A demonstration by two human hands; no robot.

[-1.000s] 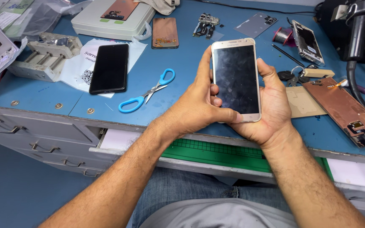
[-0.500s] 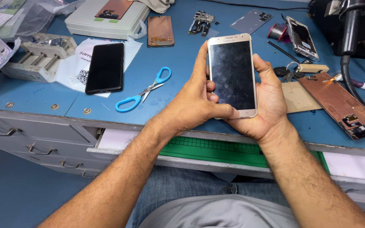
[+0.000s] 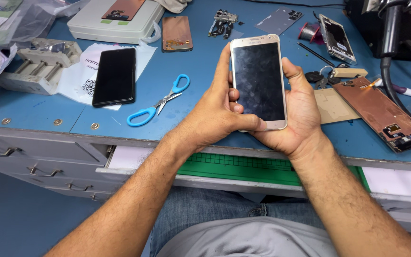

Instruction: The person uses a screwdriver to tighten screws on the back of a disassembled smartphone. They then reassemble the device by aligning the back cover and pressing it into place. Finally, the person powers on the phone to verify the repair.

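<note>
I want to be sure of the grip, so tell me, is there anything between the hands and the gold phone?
Nothing visible. The left hand and right hand both grip the gold phone directly, bare fingers on its edges and the left thumb at its bottom edge, above the blue workbench.

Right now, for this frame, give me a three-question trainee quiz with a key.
1. True or false: both hands hold the gold-framed phone above the blue bench.
2. Which lies nearest the blue-handled scissors? A) black phone B) copper-coloured panel C) wire spool
3. Fill in: the held phone's screen is dark and faces ____.

Key:
1. True: left hand grips the left edge, right hand cradles the right and bottom.
2. A.
3. Up, toward the camera.
</note>
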